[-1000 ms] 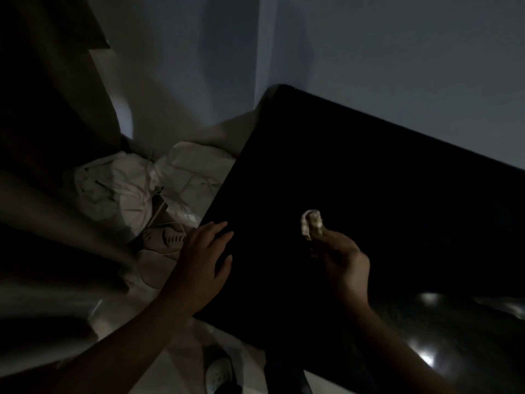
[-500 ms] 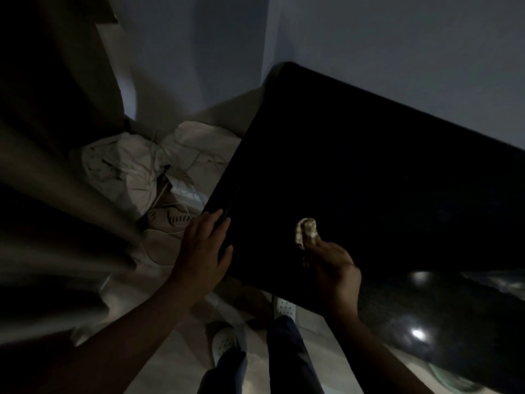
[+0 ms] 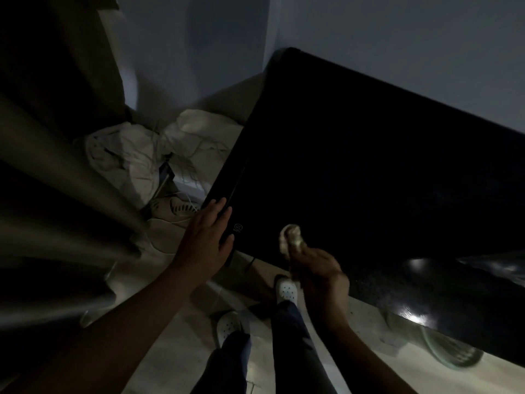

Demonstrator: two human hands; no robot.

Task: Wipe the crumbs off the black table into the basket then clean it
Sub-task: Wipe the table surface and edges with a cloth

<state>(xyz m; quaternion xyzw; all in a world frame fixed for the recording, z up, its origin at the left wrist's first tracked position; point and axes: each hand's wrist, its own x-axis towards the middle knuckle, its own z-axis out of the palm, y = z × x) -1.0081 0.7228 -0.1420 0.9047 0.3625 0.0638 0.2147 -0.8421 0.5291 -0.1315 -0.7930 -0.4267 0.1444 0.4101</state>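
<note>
Left hand: the left hand lies flat, fingers straight, on the near-left corner of the glossy black worktop.
Right hand: the right hand grips a crumpled pale wad of cloth at the worktop's near edge.
Floor: white perforated clogs below; rumpled white fabric left of the worktop.

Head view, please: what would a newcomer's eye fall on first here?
The big black table fills the right half, dark against the grey wall. At its near edge the right hand pinches a small pale crumpled cloth, the brightest spot there, while the left hand lies flat on the table's near left corner.
</note>
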